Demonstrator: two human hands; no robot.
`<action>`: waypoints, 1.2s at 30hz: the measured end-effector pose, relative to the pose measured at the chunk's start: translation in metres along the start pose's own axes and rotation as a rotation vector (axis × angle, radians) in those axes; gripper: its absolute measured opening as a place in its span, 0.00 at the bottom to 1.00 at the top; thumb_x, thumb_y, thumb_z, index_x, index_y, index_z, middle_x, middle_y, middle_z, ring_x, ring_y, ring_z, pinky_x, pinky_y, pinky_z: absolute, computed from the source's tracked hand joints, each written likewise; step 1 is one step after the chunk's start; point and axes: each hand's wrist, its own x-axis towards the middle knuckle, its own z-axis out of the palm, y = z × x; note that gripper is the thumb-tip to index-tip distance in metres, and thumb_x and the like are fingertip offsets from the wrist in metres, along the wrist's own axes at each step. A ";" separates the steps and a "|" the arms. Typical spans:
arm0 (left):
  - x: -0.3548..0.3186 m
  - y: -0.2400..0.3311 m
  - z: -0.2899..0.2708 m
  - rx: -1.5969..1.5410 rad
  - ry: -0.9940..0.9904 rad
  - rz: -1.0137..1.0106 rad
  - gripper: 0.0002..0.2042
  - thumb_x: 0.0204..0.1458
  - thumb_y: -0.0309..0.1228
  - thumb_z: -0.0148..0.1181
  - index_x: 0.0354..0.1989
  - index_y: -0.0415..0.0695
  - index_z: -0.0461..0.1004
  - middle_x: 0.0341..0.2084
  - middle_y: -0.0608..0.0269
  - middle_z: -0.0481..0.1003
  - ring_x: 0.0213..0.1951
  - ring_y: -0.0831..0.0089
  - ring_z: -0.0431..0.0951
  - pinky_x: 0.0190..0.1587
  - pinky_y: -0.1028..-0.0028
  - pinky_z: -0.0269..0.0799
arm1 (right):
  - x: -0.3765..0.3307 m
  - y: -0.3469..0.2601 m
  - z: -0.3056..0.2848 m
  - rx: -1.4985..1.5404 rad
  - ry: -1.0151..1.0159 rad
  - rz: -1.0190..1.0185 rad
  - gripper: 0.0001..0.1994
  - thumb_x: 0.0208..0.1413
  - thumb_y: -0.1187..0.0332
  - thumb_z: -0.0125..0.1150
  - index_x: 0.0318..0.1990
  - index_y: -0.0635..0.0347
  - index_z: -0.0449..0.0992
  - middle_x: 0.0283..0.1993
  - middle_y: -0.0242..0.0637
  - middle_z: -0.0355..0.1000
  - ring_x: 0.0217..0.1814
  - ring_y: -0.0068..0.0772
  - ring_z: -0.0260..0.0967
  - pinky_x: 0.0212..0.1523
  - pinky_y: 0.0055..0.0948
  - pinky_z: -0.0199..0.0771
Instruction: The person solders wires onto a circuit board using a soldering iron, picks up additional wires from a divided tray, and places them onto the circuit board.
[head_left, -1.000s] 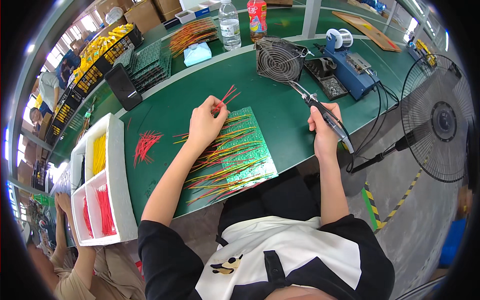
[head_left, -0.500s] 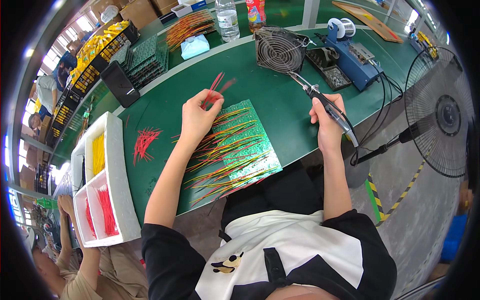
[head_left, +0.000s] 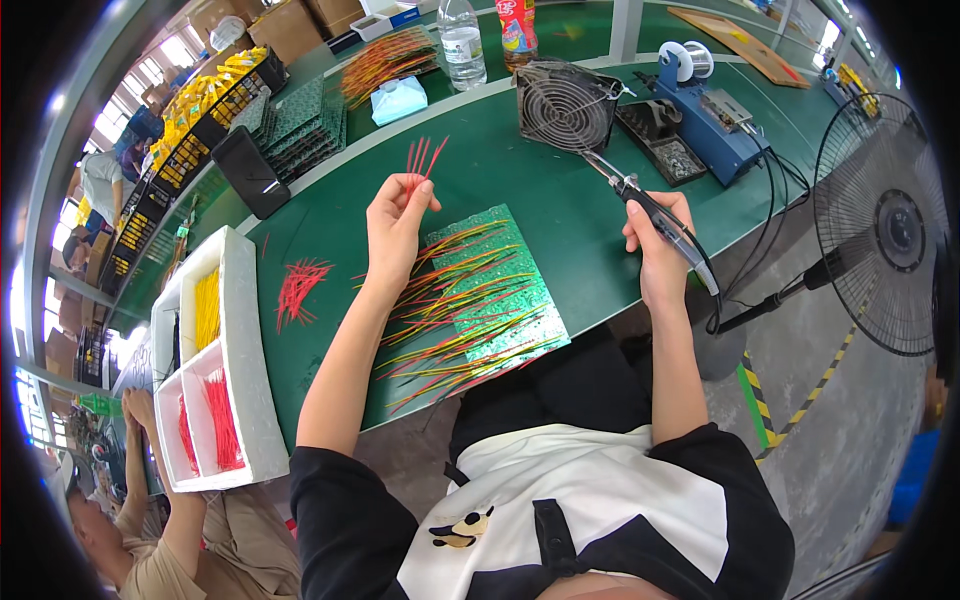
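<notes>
Left of centre, the left hand (head_left: 394, 228) pinches red wires (head_left: 424, 158) low, presumably freeing their ends; centre-right, the right hand (head_left: 660, 252) grips a soldering iron (head_left: 650, 206), likely clear of heat.

Can't see the lower ends of the red wires (head_left: 426, 158) left of centre, the left hand (head_left: 396, 222) covers them. Right hand (head_left: 662, 245) hides part of the soldering tool (head_left: 700, 268) too. Much of the green board's (head_left: 533, 283) left side is buried under red and yellow wires (head_left: 450, 312). Up top, the clear bottle (head_left: 463, 48) and red bottle (head_left: 519, 32) get chopped off; co-worker (head_left: 165, 565) lower left's cut off too.
</notes>
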 end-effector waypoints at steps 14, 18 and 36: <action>0.002 0.004 -0.007 -0.094 0.004 -0.081 0.05 0.50 0.29 0.61 0.32 0.42 0.73 0.23 0.72 0.71 0.23 0.87 0.61 0.27 0.83 0.54 | 0.000 0.001 0.001 -0.020 -0.001 -0.002 0.09 0.53 0.73 0.60 0.37 0.62 0.66 0.22 0.32 0.69 0.19 0.15 0.62 0.20 0.14 0.62; 0.002 0.003 -0.008 -0.105 0.000 -0.171 0.06 0.47 0.27 0.64 0.32 0.40 0.76 0.24 0.72 0.73 0.28 0.85 0.69 0.36 0.83 0.64 | -0.001 0.000 0.001 -0.035 -0.005 0.011 0.09 0.53 0.73 0.60 0.37 0.62 0.66 0.22 0.32 0.69 0.19 0.15 0.62 0.19 0.14 0.61; 0.002 0.001 -0.006 -0.097 0.062 -0.195 0.06 0.46 0.26 0.65 0.31 0.40 0.75 0.24 0.72 0.73 0.27 0.88 0.67 0.32 0.85 0.61 | -0.003 -0.002 0.003 -0.074 -0.031 0.011 0.09 0.53 0.73 0.60 0.37 0.63 0.66 0.23 0.32 0.68 0.19 0.15 0.62 0.19 0.15 0.61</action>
